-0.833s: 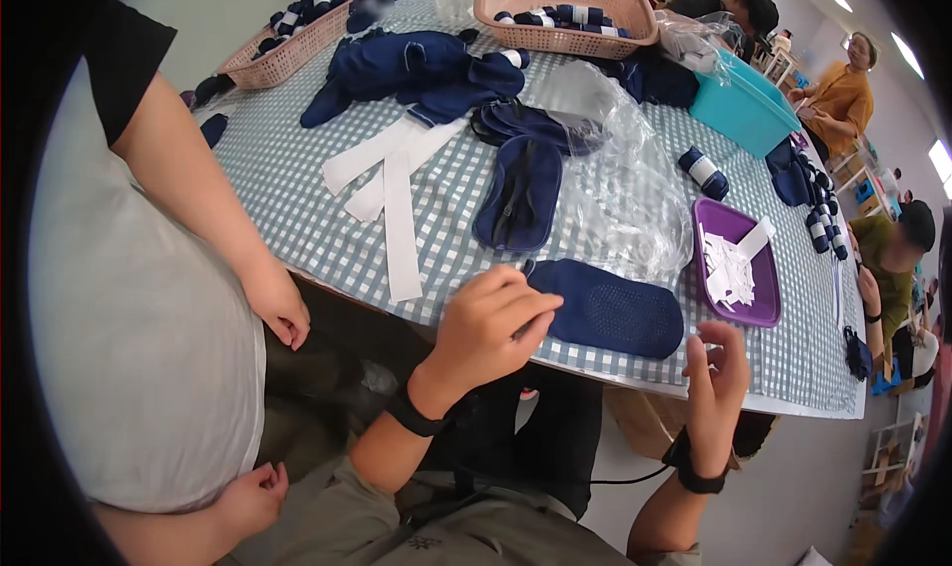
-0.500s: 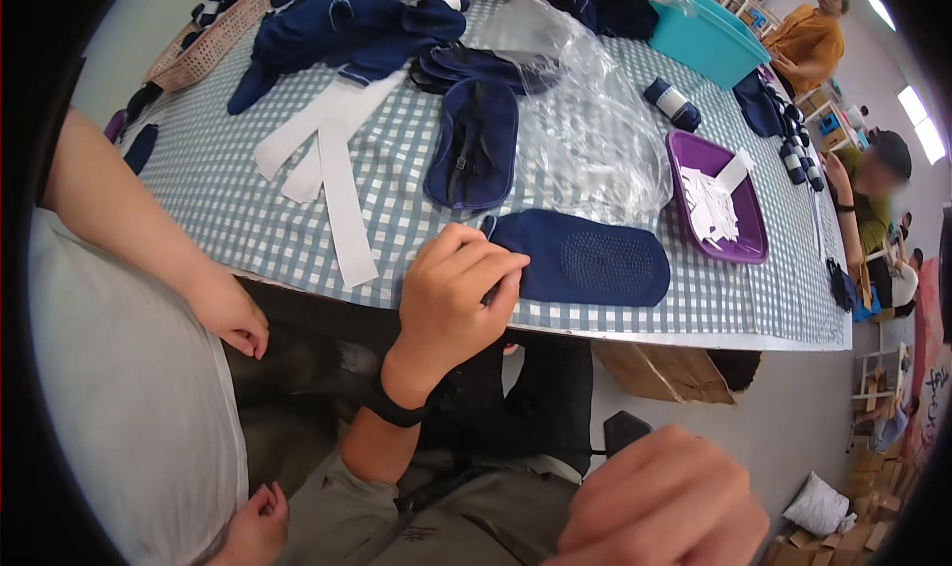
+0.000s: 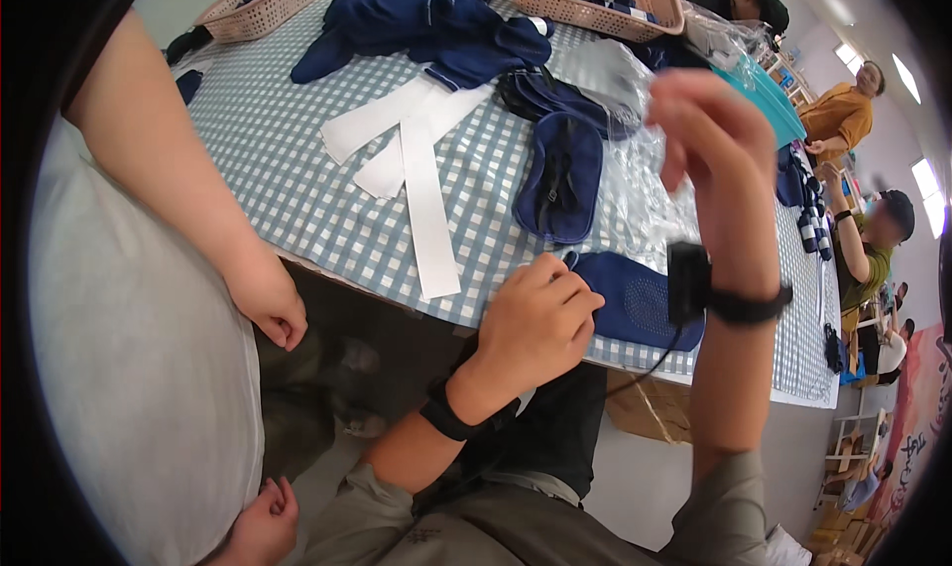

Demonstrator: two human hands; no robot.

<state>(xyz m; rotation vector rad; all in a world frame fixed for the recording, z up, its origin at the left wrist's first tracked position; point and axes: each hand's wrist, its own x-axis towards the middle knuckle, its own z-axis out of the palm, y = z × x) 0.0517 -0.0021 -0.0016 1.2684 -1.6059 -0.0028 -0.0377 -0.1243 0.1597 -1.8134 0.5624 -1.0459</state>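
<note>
A navy sock [image 3: 623,303] with a patch of grip dots lies flat near the table's front edge. At its cuff end my left hand [image 3: 540,318] is closed, fingers curled over the edge; the fingertips are partly hidden. My right hand [image 3: 719,129] is raised above the table to the right, a little blurred, its fingers half bent, thumb apart and nothing visible in it. My right wrist's black strap and box cover part of the sock's toe. Just behind the sock lies a navy eye mask [image 3: 563,174] with a black buckled strap, and more masks [image 3: 560,100] beyond it.
White paper strips [image 3: 428,204] lie crossed left of the masks. Farther back are a navy garment pile [image 3: 426,30], a pink basket [image 3: 650,20] of rolled socks, clear plastic [image 3: 645,189] and a turquoise bin [image 3: 769,95]. A co-worker's arm [image 3: 203,179] hangs close on my left.
My right hand has risen from low in front of me to above the table. The view has shifted, so the table things sit farther right; my left hand stays at the sock's cuff.
</note>
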